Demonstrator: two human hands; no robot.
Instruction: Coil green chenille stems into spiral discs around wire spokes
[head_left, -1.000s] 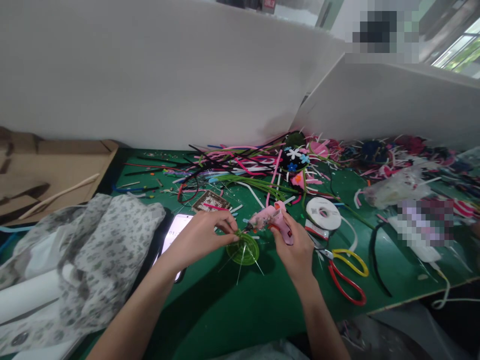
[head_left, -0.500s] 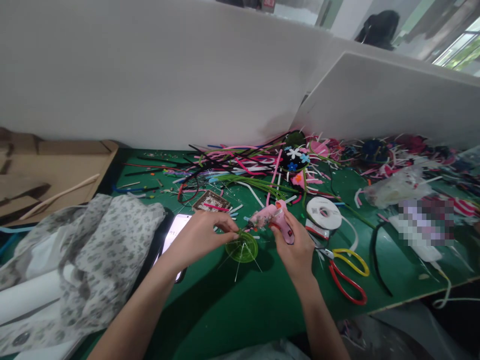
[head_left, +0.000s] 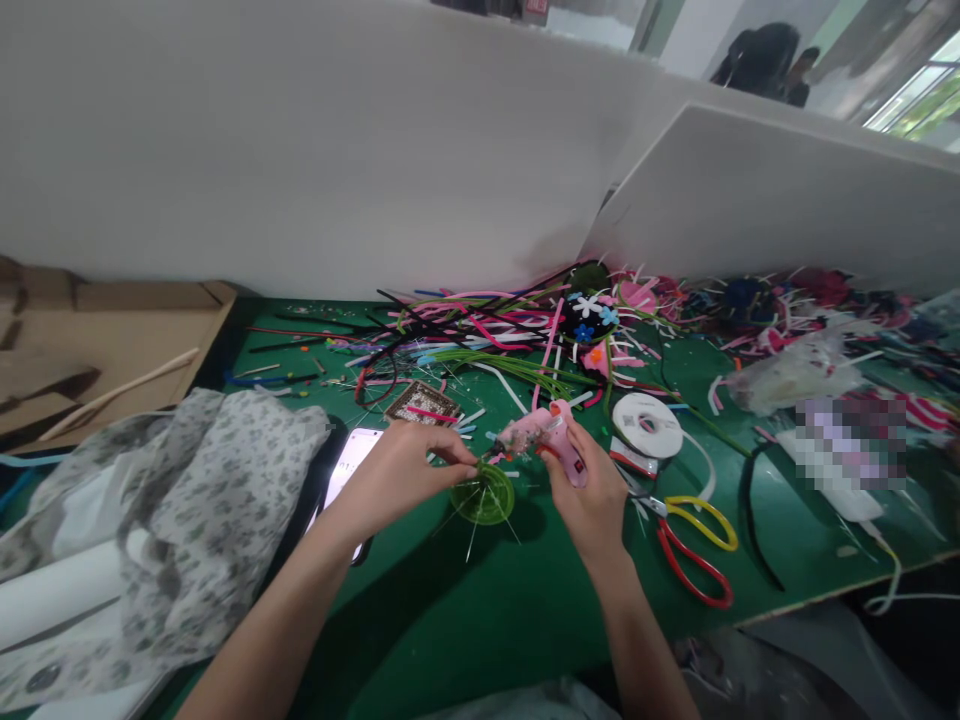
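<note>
My left hand (head_left: pixel 420 465) pinches the upper edge of a round green coiled disc (head_left: pixel 491 508) between thumb and fingers. Several thin pins stick out of the disc, spreading past its lower rim. Wrapped around a pink glue gun (head_left: pixel 562 450), my right hand (head_left: pixel 592 490) is closed. The gun's nozzle points left and sits close to the disc's top edge, near my left fingertips. Whether the nozzle touches the disc is too small to tell. Just behind the gun lie green pipe-cleaner-like stems (head_left: pixel 517 370).
Right of my right hand lie scissors (head_left: pixel 694 545) with yellow and red handles and a white ribbon roll (head_left: pixel 647 427). A lit phone (head_left: pixel 349 470) is left of my left wrist, beside patterned cloth (head_left: pixel 225 490). A jewelled square (head_left: pixel 424 402) and coloured stems (head_left: pixel 480 320) lie behind.
My hands, the disc and the glue gun hold almost the same place, with the disc shifted very slightly left. A person has come into view in the far background at upper right.
</note>
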